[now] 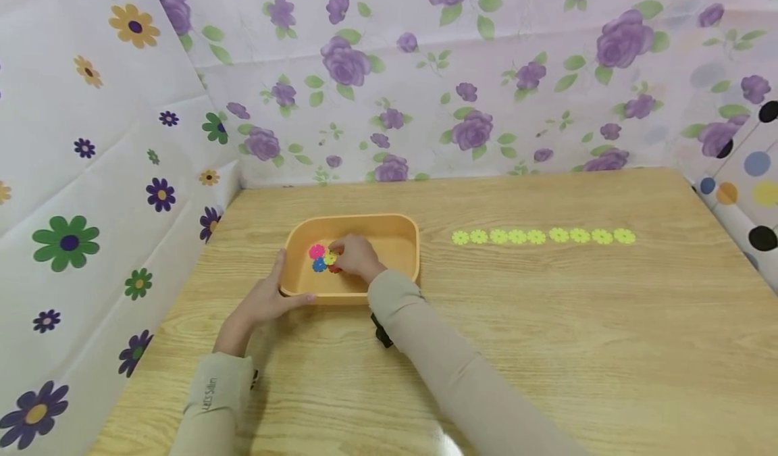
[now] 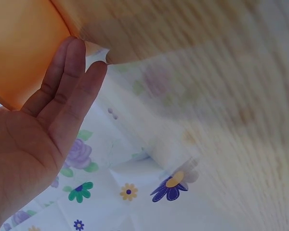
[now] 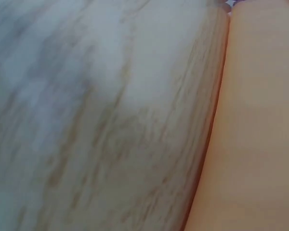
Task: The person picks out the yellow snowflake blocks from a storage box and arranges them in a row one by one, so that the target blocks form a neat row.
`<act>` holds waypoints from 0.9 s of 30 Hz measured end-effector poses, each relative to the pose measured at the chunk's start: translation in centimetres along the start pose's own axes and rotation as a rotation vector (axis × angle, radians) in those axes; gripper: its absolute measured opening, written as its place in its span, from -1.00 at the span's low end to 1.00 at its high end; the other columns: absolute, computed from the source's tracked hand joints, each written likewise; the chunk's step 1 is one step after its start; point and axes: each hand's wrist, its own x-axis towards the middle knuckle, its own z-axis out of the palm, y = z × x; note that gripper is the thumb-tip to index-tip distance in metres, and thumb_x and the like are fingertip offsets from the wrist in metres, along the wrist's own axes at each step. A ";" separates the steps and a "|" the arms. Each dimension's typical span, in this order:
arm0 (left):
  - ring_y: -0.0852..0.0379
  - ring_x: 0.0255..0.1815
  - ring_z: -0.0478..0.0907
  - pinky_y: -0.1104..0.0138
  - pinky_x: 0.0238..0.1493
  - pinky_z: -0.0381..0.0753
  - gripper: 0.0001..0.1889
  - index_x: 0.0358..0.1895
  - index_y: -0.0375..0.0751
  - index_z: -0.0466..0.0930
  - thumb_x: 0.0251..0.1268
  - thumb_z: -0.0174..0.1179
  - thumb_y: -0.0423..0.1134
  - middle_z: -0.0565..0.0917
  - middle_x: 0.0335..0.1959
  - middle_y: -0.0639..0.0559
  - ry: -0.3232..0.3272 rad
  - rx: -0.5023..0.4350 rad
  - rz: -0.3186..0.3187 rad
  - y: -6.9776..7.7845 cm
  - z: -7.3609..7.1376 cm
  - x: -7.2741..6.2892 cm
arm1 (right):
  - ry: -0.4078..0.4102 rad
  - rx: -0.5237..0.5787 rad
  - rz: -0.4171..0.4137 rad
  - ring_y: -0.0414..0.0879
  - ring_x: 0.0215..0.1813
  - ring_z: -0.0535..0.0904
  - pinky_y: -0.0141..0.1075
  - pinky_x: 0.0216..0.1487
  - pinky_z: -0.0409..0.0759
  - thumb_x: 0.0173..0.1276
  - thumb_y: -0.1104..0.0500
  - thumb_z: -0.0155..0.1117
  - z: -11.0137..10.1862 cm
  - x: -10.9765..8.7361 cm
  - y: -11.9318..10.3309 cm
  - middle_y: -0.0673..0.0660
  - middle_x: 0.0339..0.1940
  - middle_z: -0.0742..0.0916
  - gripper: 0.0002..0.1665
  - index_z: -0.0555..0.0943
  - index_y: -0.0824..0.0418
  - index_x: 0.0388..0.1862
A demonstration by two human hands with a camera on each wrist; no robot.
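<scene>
In the head view an orange plastic bin (image 1: 401,230) stands on the table. My left hand (image 1: 264,300) rests against its near left corner, thumb along the front wall and fingers on the left side; the left wrist view shows these fingers (image 2: 72,82) nearly straight. My right hand (image 1: 360,257) reaches into the bin, fingers bent down at a small cluster of flower-shaped plastic discs: a pink disc (image 1: 317,251), a blue disc (image 1: 319,265), a yellow disc (image 1: 330,259) and a partly covered red disc (image 1: 335,269). Whether the fingertips pinch one is hidden.
Right of the bin, a row of several yellow-green flower discs (image 1: 516,236) lies on the wooden table (image 1: 547,334). Flower-printed sheets (image 1: 389,71) hang behind and to the left. A small black object (image 1: 382,331) shows beside the right forearm.
</scene>
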 end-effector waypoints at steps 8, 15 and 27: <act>-0.33 0.23 0.21 -0.10 0.21 0.16 0.24 0.40 -0.27 -0.51 -0.03 0.27 0.20 0.02 0.32 -0.52 0.004 -0.013 0.008 -0.2 0.0 0.2 | 0.011 0.061 -0.016 -0.14 -0.24 0.47 -0.43 -0.25 0.47 -0.11 0.39 0.40 -0.1 -0.1 0.5 0.07 -0.16 0.69 -0.48 0.66 0.19 -0.06; -0.33 0.24 0.20 -0.11 0.21 0.16 0.23 0.41 -0.25 -0.51 -0.03 0.27 0.20 0.00 0.34 -0.50 0.005 -0.015 0.009 -0.1 0.1 0.3 | 0.013 0.002 -0.010 -0.15 -0.27 0.40 -0.44 -0.23 0.42 -0.12 0.31 0.48 0.1 0.2 1.0 0.06 -0.20 0.69 -0.52 0.68 0.20 -0.10; -0.34 0.23 0.20 -0.12 0.20 0.17 0.24 0.40 -0.26 -0.53 -0.03 0.25 0.23 0.03 0.32 -0.51 -0.008 -0.007 -0.017 0.0 0.0 0.1 | 0.028 0.066 -0.013 -0.13 -0.12 0.46 -0.39 -0.08 0.43 -0.08 0.23 0.49 0.1 0.0 0.6 0.06 -0.14 0.66 -0.51 0.66 0.20 -0.07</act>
